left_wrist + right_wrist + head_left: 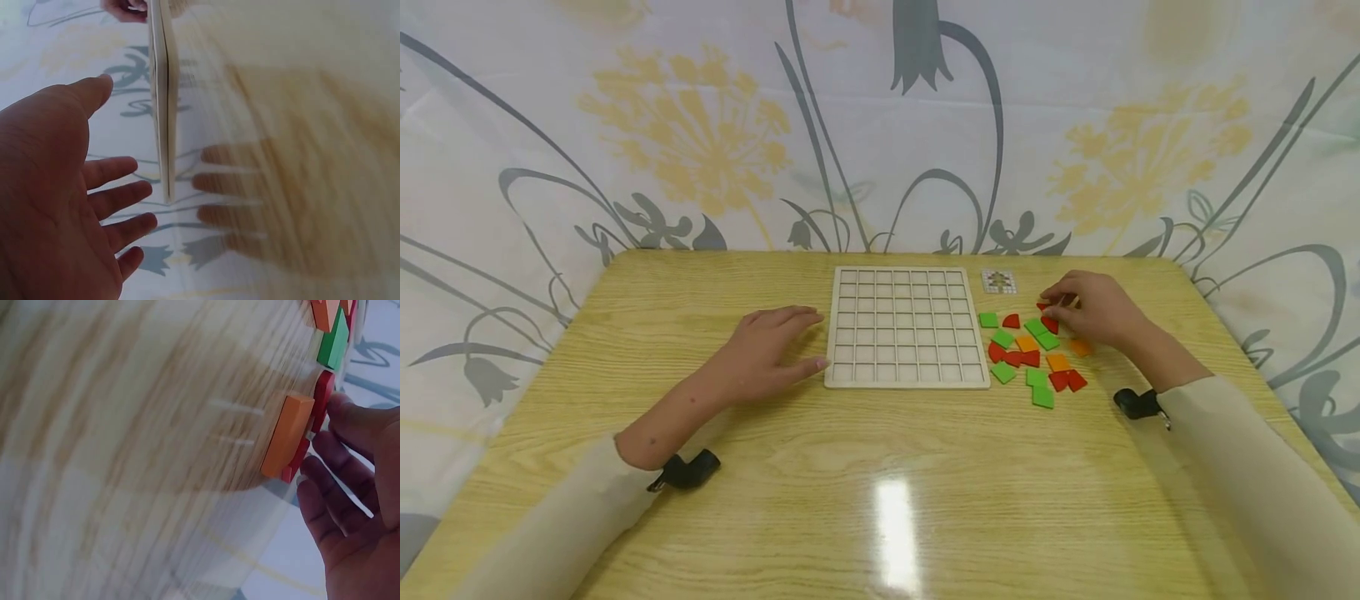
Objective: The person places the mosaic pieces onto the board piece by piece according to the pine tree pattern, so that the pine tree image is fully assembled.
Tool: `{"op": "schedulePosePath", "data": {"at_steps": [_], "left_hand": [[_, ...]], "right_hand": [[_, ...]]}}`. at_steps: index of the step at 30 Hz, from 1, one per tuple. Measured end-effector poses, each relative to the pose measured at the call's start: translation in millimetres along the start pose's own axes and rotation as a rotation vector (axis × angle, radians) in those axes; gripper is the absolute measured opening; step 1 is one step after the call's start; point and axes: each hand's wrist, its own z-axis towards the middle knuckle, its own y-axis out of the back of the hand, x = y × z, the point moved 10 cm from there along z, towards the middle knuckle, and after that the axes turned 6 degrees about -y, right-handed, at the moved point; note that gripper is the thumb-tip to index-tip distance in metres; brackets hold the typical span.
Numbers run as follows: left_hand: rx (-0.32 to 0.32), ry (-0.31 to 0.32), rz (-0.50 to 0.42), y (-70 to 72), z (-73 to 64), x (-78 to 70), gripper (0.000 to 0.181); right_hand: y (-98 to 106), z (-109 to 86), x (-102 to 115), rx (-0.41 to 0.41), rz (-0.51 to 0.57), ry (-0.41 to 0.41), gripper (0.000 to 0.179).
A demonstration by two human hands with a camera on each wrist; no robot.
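My left hand [772, 353] rests by the left edge of a pale wooden grid board [832, 333], its fingers loosely spread and holding nothing. From the left wrist view, the hand [56, 169] stands palm toward the board's edge [164, 112]. My right hand [1093, 310] is over the far right of a scatter of flat tiles, thumb and fingertips pinching at a red tile [1049, 325]. In the right wrist view the thumb touches a red piece [322, 394], with an orange tile [287, 437] standing in front; the fingertips are partly hidden behind the red.
Green square tiles [1042, 397], orange tiles [1057, 362] and red rounded or angled tiles [1011, 321] lie right of the board, some overlapping. A small pattern card [999, 282] lies behind them. A floral cloth [880, 125] hangs at the wooden table's [760, 500] back edge.
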Motion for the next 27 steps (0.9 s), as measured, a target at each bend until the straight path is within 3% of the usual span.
{"op": "schedulePosePath", "data": {"at_steps": [10, 21, 27], "left_hand": [[-0.004, -0.044, 0.013, -4.0, 7.8, -12.1, 0.070], [0.095, -0.052, 0.043, -14.1, 9.0, -13.8, 0.096], [0.131, -0.053, 0.032, -18.5, 6.5, -12.5, 0.096]], "right_hand": [[-4.4, 5.1, 2.5, 0.018, -0.035, -0.022, 0.017], [-10.0, 9.9, 7.5, 0.083, -0.033, -0.019, 0.013], [-13.2, 9.4, 11.1, 0.116, -0.029, -0.018, 0.017]]}}
